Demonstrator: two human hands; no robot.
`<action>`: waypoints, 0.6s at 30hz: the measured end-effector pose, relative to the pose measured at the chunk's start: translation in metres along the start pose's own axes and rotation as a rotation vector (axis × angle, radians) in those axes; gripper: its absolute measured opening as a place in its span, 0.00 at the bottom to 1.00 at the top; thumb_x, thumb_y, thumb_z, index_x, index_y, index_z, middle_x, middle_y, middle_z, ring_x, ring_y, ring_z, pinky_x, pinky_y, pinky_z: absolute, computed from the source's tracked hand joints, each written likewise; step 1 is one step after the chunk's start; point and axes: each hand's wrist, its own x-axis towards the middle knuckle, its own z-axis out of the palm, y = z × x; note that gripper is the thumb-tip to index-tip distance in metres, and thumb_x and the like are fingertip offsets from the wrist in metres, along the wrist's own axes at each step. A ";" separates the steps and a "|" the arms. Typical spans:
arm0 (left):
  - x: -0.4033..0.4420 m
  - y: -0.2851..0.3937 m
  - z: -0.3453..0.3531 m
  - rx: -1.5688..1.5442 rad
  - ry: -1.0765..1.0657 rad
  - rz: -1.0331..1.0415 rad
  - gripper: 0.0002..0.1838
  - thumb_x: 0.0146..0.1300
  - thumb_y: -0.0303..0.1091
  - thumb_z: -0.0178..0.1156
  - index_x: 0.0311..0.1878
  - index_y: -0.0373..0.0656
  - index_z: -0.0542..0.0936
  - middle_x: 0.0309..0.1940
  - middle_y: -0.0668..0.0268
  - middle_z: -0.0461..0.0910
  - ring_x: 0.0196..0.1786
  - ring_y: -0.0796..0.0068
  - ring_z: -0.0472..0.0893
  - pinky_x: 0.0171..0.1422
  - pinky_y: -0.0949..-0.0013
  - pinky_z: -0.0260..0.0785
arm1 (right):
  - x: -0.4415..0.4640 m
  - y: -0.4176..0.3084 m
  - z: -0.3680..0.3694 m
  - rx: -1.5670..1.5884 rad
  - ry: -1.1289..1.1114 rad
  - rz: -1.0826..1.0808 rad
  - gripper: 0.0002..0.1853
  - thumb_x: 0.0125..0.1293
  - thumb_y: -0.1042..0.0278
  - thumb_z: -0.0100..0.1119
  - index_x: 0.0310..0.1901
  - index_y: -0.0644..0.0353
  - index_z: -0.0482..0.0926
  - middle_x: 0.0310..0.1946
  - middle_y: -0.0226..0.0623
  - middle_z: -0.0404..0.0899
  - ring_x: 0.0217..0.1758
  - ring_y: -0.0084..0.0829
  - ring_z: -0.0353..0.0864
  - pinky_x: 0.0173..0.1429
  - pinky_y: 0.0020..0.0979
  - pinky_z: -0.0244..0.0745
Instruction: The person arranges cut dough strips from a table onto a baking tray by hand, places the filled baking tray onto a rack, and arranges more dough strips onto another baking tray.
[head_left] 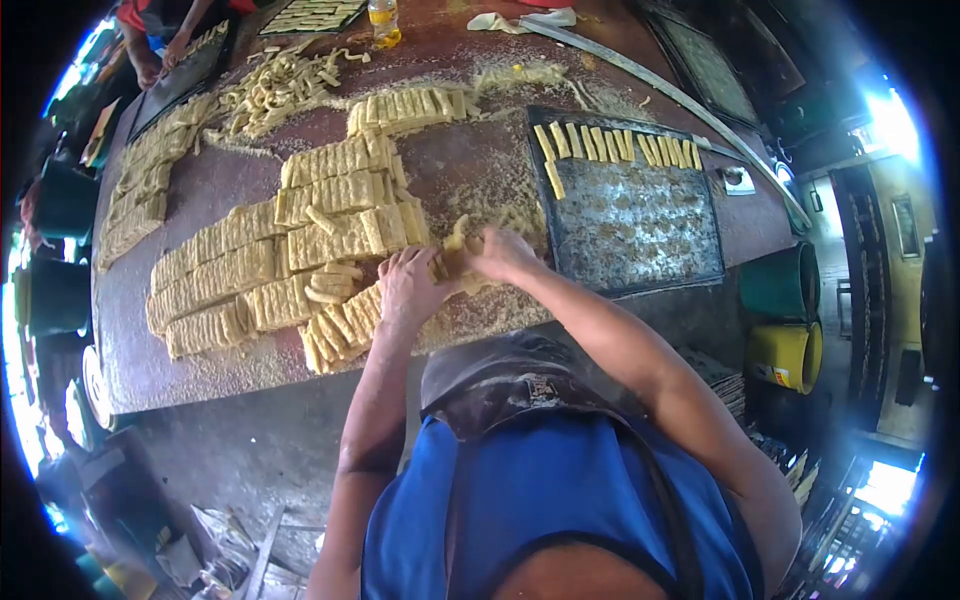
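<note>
My left hand [408, 287] is closed, its fingers curled over the crumb-coated dough sticks [345, 325] at the right end of the stacked rows. Close beside it, my right hand [503, 255] pinches a short, bent dough stick [458, 235]; its fingertips are partly hidden. Tight rows of similar sticks [215, 255] lie stacked to the left of both hands. To the right, a dark baking tray [640, 240] carries a line of separate sticks along its far edge and one more at its left side.
Loose dough strips [275, 90] are heaped farther back on the crumb-strewn table [200, 385]. An oil bottle [384, 22] stands at the far side. Another person's hands [165, 60] work by a tray at upper left. Yellow [780, 357] and green bins [775, 280] stand at right.
</note>
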 end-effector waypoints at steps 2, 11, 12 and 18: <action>-0.002 0.000 0.002 -0.002 0.058 -0.007 0.35 0.47 0.52 0.77 0.58 0.48 0.82 0.58 0.60 0.80 0.63 0.58 0.76 0.70 0.53 0.60 | -0.003 -0.003 0.003 -0.020 0.041 -0.056 0.33 0.63 0.38 0.64 0.39 0.71 0.81 0.30 0.48 0.84 0.29 0.33 0.85 0.32 0.34 0.83; -0.011 0.021 -0.009 -0.074 0.341 -0.036 0.21 0.60 0.37 0.70 0.56 0.44 0.83 0.53 0.58 0.83 0.56 0.54 0.80 0.66 0.55 0.66 | 0.009 0.048 -0.042 0.244 -0.225 -0.258 0.29 0.56 0.54 0.73 0.54 0.67 0.79 0.44 0.49 0.84 0.50 0.39 0.84 0.56 0.46 0.81; -0.010 0.026 -0.007 -0.058 0.386 -0.040 0.20 0.60 0.36 0.70 0.55 0.43 0.83 0.52 0.58 0.83 0.55 0.54 0.81 0.65 0.55 0.68 | 0.008 0.058 -0.054 0.426 -0.299 -0.267 0.29 0.57 0.56 0.73 0.55 0.66 0.79 0.47 0.48 0.83 0.50 0.39 0.84 0.55 0.47 0.81; 0.017 0.079 0.032 -0.148 0.378 -0.033 0.18 0.60 0.37 0.68 0.53 0.46 0.84 0.52 0.58 0.83 0.58 0.55 0.79 0.66 0.54 0.67 | 0.032 0.153 -0.139 0.803 -0.250 -0.321 0.28 0.60 0.67 0.71 0.59 0.68 0.73 0.46 0.45 0.81 0.50 0.35 0.83 0.52 0.34 0.83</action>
